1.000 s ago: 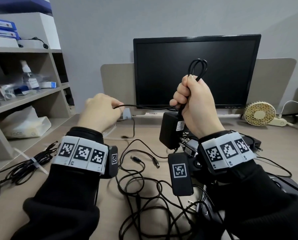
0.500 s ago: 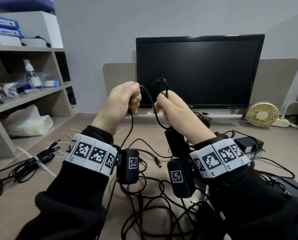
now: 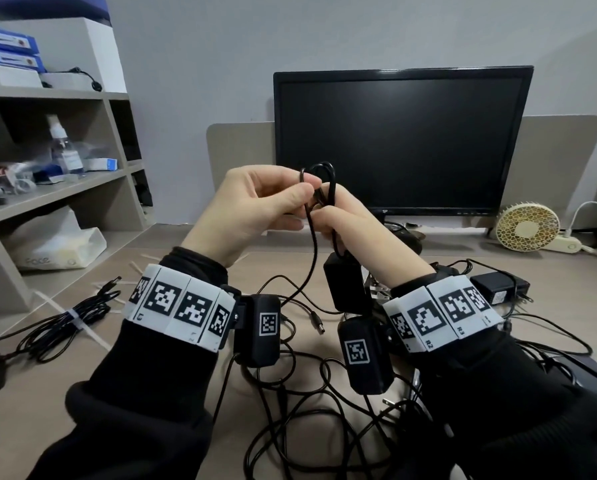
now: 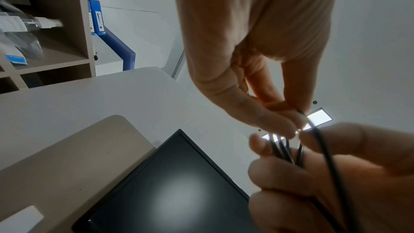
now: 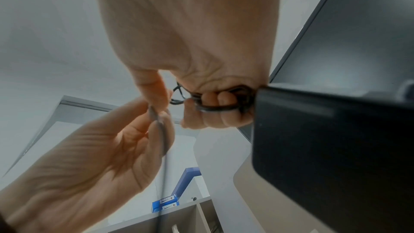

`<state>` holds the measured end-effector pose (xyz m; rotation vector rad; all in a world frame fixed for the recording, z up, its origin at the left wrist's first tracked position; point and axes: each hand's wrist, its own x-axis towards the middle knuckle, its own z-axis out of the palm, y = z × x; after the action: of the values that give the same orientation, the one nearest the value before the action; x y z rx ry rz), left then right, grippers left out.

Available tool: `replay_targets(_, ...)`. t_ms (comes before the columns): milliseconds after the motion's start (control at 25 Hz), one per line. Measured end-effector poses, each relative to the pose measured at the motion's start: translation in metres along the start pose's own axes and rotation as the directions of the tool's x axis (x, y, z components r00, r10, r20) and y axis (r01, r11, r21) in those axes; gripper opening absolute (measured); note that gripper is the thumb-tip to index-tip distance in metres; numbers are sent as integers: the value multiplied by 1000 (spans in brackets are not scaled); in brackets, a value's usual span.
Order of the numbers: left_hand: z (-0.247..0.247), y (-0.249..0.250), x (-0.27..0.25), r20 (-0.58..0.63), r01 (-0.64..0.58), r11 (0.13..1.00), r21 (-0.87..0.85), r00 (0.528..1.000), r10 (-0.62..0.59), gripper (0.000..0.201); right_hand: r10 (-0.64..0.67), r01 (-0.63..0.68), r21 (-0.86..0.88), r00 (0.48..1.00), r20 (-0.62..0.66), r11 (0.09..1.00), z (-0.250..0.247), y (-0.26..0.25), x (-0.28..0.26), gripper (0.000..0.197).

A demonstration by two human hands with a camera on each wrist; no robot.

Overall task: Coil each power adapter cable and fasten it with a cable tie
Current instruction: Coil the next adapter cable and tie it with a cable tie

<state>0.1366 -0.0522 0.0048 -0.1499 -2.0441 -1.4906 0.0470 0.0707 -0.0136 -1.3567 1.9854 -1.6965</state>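
Observation:
My right hand (image 3: 342, 216) grips a bundle of black cable loops (image 3: 319, 178) in front of the monitor, and its black adapter brick (image 3: 344, 285) hangs below the fist. Touching it from the left, my left hand (image 3: 292, 197) pinches the same cable's loose strand (image 3: 312, 258) against the loops; the strand drops to the desk. In the left wrist view the left fingertips (image 4: 289, 125) pinch the strand above the loops (image 4: 284, 150). In the right wrist view the coils (image 5: 224, 107) sit in the right fist beside the brick (image 5: 325, 148).
A coiled cable fastened with a white tie (image 3: 73, 318) lies at the left. Loose white ties (image 3: 139, 270) lie near the shelf (image 3: 124, 174). A tangle of black cables (image 3: 290, 410) and another adapter (image 3: 498, 289) cover the near desk. A monitor (image 3: 401, 140) and small fan (image 3: 527, 225) stand behind.
My hands have come together. The left hand rose and moved right, bringing the strand to the loops. The right hand came down and leftward with the bundle.

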Motion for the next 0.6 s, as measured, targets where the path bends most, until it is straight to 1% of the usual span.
replay_targets(40, -1, 0, -1, -19, -28, 999, 22, 999, 29, 9, -15, 15, 9, 999, 37, 1000, -1, 1, 1, 30)
replay_targets(80, 0, 0, -1, -39, -56, 998, 43, 998, 57, 6, -35, 35, -12, 997, 69, 999, -2, 3, 1, 35)
replay_targets(120, 2, -1, -1, -57, -83, 994, 73, 995, 87, 4, -60, 63, -39, 995, 84, 997, -1, 5, 1, 32)
replay_targets(160, 4, -3, -1, -89, -112, 983, 142, 988, 126, 7, -71, 78, -84, 994, 81, 993, 0, 6, 0, 22)
replay_targets(200, 7, -6, 0, -125, -135, 963, 233, 978, 167, 13, -74, 81, -114, 995, 64, 990, 1, 6, 0, 7)
replay_targets(240, 8, -9, 2, -173, -149, 937, 317, 962, 211, 19, -68, 72, -141, 997, 36, 987, 2, 6, 1, 11)
replay_targets(280, 9, -12, 4, -219, -150, 917, 369, 945, 243, 26, -67, 67, -151, 998, 7, 986, 2, 6, 1, 21)
replay_targets(320, 8, -14, 5, -245, -137, 911, 388, 938, 246, 33, -56, 52, -123, 998, -31, 991, 2, 6, 2, 25)
replay_targets(360, 8, -17, 6, -224, -107, 919, 380, 953, 203, 37, -38, 33, -60, 996, -81, 998, 0, 6, 2, 25)
replay_targets(400, 8, -19, 7, -154, -60, 929, 364, 980, 124, 37, -16, 19, 27, 991, -130, 999, -3, 4, 2, 24)
replay_targets(440, 10, -22, 7, -46, -9, 933, 361, 999, 28, 32, 10, 14, 133, 984, -178, 991, -7, 3, 3, 24)
replay_targets(480, 13, -24, 6, 76, 23, 928, 373, 996, -55, 24, 38, 18, 247, 975, -221, 969, -12, 2, 3, 24)
replay_targets(520, 17, -25, 6, 173, 46, 928, 370, 978, -118, 18, 60, 36, 347, 964, -261, 937, -17, 1, 3, 25)
replay_targets(600, 23, -29, 5, 287, 106, 936, 334, 935, -209, 33, 99, 82, 530, 947, -304, 844, -24, -1, 4, 25)
